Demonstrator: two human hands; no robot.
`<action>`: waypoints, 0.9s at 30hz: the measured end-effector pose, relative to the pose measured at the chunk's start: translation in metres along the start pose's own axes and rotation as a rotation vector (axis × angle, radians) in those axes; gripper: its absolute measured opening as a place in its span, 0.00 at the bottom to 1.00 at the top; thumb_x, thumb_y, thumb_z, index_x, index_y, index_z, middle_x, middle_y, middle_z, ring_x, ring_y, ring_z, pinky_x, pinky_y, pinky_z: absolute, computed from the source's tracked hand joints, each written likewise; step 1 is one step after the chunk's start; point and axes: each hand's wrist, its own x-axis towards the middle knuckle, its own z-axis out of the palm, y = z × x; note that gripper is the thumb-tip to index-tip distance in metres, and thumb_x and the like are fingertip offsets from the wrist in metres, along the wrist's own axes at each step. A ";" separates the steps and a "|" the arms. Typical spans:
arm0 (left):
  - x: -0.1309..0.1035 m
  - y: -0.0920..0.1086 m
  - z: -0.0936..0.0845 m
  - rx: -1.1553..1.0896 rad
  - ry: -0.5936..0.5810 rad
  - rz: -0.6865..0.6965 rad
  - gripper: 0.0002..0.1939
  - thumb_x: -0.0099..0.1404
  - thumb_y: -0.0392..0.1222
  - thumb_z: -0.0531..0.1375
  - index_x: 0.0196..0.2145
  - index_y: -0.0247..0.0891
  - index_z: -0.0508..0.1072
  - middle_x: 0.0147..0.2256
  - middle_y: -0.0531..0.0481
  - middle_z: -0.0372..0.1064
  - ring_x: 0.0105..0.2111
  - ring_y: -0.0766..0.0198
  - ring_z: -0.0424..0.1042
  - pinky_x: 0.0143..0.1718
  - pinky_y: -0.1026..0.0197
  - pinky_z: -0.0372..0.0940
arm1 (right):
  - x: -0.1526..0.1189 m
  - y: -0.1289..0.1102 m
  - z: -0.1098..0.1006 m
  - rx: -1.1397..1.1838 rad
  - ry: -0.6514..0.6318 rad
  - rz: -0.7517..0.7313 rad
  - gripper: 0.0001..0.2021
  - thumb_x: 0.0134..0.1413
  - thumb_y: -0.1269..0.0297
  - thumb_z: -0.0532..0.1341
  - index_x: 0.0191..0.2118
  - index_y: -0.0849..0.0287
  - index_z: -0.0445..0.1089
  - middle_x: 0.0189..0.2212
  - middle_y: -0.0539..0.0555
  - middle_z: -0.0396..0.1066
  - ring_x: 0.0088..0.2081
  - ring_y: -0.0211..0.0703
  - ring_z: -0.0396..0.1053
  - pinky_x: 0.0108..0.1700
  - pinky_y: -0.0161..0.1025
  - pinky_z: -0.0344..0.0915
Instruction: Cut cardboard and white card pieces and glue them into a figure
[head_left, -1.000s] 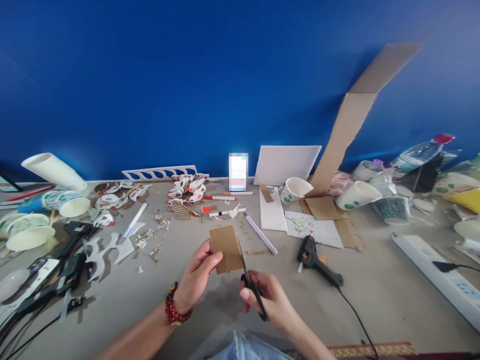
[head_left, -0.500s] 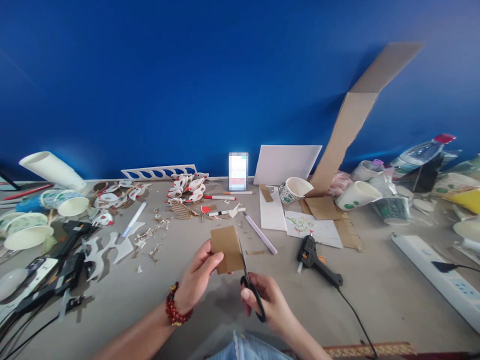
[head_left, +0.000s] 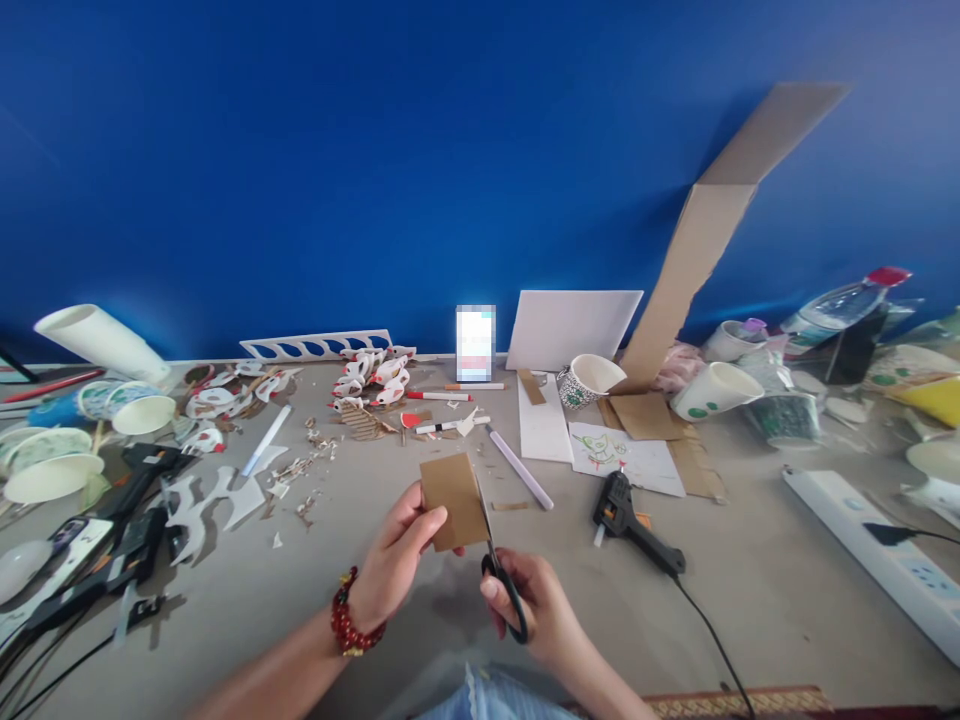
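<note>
Pinched between thumb and fingers of my left hand (head_left: 401,545) is a small rectangular piece of brown cardboard (head_left: 456,495), held above the table. A red bead bracelet (head_left: 352,615) circles that wrist. My right hand (head_left: 536,595) grips a pair of black-handled scissors (head_left: 504,590). Their blades point up and away along the cardboard's right edge, close against it; whether they bite into it I cannot tell. On the table beyond lie a thin cardboard strip (head_left: 511,506) and a lilac pen (head_left: 520,467).
A black glue gun (head_left: 626,520) lies right, its cord running to the front edge. Farther right is a power strip (head_left: 877,560). Paper cups (head_left: 592,380), white cut-outs (head_left: 375,375) and scraps line the back, near a lit phone (head_left: 476,343). More glue guns (head_left: 135,540) lie left.
Almost nothing differs. The cardboard and both hands hold nearly the same place, with only a very slight shift of the scissors and the view.
</note>
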 end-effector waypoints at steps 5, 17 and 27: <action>0.001 0.002 0.000 0.025 -0.014 0.011 0.15 0.68 0.44 0.56 0.49 0.37 0.68 0.43 0.45 0.73 0.35 0.61 0.72 0.33 0.61 0.69 | -0.001 0.000 0.000 -0.028 0.037 0.035 0.30 0.48 0.31 0.56 0.20 0.56 0.56 0.12 0.46 0.56 0.16 0.32 0.52 0.20 0.33 0.46; -0.002 0.006 0.007 0.131 -0.043 -0.023 0.12 0.67 0.47 0.56 0.45 0.38 0.70 0.37 0.49 0.73 0.30 0.65 0.72 0.33 0.63 0.69 | 0.001 0.004 -0.002 -0.030 0.043 0.007 0.31 0.48 0.31 0.56 0.22 0.59 0.60 0.14 0.49 0.62 0.18 0.35 0.58 0.21 0.32 0.50; 0.000 0.004 0.008 0.119 -0.087 -0.002 0.13 0.69 0.45 0.55 0.49 0.39 0.68 0.41 0.48 0.73 0.34 0.63 0.72 0.35 0.62 0.68 | 0.000 0.003 -0.003 -0.059 0.095 0.039 0.31 0.47 0.30 0.56 0.20 0.58 0.58 0.12 0.47 0.58 0.16 0.33 0.55 0.20 0.32 0.48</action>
